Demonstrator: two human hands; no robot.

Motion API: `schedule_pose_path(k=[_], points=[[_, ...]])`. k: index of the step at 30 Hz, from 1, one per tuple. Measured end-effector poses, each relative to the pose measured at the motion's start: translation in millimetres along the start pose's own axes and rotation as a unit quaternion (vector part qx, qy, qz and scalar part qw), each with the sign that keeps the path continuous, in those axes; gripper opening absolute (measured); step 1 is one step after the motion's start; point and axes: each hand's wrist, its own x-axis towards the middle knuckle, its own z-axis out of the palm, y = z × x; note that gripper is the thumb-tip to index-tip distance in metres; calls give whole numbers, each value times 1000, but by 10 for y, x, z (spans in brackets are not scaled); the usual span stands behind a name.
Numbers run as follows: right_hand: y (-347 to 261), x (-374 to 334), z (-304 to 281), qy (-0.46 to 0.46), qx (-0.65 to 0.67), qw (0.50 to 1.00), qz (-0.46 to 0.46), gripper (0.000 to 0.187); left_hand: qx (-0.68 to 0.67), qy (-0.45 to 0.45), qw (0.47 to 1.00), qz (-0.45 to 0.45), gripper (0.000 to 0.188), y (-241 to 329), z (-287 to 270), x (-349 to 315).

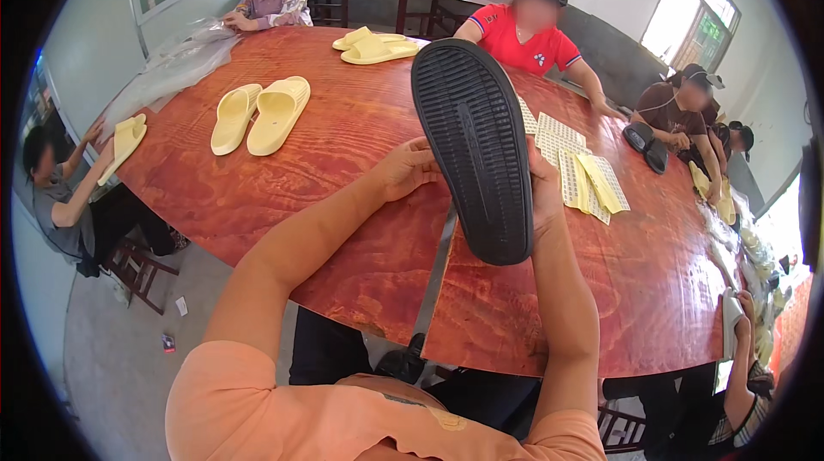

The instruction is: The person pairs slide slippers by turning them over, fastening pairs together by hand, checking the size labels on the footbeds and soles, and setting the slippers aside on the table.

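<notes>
I hold a black slipper (474, 148) up in front of me with both hands, its ribbed sole turned toward me and its toe end pointing away across the round red-brown table (360, 229). My left hand (403, 171) is curled against the slipper's left edge, fingers gripping it. My right hand (543, 191) clasps the right edge from behind, mostly hidden by the sole. Just beyond my right hand lie sheets of small labels (562, 152) with yellow strips (596, 185) on top. Well beyond my left hand 2 pale yellow slippers (262, 115) lie side by side, and 2 more (375, 46) rest at the far edge, near a person in a red shirt (528, 40).
</notes>
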Motion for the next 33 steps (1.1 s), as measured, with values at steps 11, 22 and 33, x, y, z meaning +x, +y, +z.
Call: schedule_pose_path(k=[11, 22, 33], points=[[-257, -55, -82, -16, 20, 999, -37, 47, -71, 34, 990, 120, 37, 506, -116, -136], [-106, 21, -925, 164, -107, 981, 12, 47, -37, 111, 990, 85, 47, 266, -223, -61], [-58, 8, -866, 167, -150, 974, -19, 45, 55, 144, 979, 132, 57, 164, -81, -61]])
